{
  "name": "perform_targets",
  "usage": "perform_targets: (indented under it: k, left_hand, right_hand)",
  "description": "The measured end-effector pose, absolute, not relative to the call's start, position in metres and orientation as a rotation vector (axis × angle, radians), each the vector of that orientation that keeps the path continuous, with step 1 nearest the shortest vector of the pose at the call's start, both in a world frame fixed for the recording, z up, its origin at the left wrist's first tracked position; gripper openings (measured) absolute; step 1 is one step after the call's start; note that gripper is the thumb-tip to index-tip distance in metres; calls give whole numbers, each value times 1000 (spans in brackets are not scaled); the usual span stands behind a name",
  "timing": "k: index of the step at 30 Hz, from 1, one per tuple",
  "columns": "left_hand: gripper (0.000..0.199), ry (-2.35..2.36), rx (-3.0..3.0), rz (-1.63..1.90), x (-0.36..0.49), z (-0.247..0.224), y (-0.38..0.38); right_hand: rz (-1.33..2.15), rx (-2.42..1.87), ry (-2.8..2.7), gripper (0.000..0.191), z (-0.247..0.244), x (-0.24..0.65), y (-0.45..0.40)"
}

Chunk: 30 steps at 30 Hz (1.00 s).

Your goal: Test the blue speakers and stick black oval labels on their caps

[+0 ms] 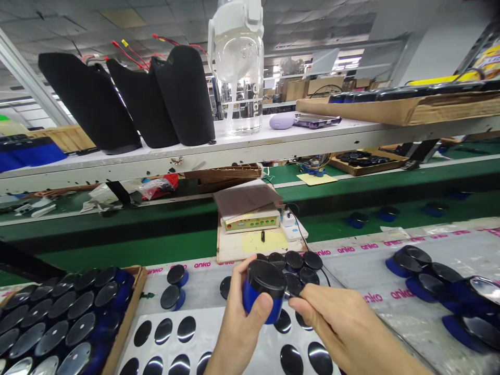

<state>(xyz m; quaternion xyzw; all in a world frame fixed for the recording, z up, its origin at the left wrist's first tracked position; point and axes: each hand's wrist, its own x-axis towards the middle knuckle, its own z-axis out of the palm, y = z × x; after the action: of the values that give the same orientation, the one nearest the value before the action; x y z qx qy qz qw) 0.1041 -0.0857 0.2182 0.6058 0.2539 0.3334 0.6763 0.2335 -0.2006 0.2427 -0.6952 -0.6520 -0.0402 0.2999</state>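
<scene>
My left hand (pixel 238 323) is wrapped round a blue cylinder with a glossy black top (pixel 267 278), held tilted above the bench. Close to its right side, my right hand (pixel 332 317) is closed on a thin tool whose metal tip reaches the cylinder; most of the tool is hidden by the fingers. Beneath the hands lies a white sheet (pixel 156 350) bearing rows of black discs. Just behind the cylinder stand several small black-topped parts (pixel 294 260).
A cardboard tray (pixel 136 291) of blue-black cylinders is at left; more cylinders (pixel 445 273) stand at right. Behind is a tester box (pixel 252 221) with cables. The shelf (pixel 242 151) above carries a clear bottle (pixel 240 78) and black sleeves (pixel 183 99).
</scene>
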Motion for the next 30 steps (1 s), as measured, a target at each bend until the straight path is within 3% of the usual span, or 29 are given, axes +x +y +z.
perform_targets:
  k: [5, 11, 16, 24, 30]
  left_hand:
    - [71, 575, 1515, 754, 99, 209, -84]
    - [66, 356, 2211, 965, 95, 213, -68]
    - [47, -38, 2599, 1468, 99, 227, -72]
    - [41, -165, 2794, 1369, 98, 241, -76]
    - [32, -109, 2755, 1218, 100, 226, -68]
  right_hand:
    - [-141, -1830, -1660, 32, 237, 234, -197]
    - [365, -1685, -1508, 13, 218, 239, -187]
    - [96, -1526, -1526, 14, 200, 237, -188]
    - [-129, -1530, -1578, 14, 189, 235, -189]
    - [-115, -1570, -1551, 18, 178, 237, -193]
